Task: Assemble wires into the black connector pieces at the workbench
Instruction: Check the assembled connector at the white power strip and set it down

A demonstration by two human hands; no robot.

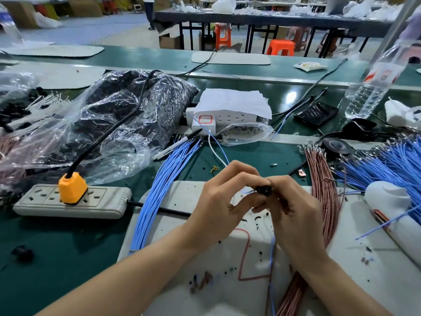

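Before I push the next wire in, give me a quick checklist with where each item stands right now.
1. Black connector gripped by the right hand: ok.
2. Blue wire pinched by the left hand, its end at the connector: ok.
3. Wire lined up with the correct cavity: cannot tell, fingers hide it.
4. Terminal seated and locked: cannot tell.
5. Spare blue wires lying close beside the mat: ok.
6. Mat under the hands free of debris: not ok, black scraps lie scattered.
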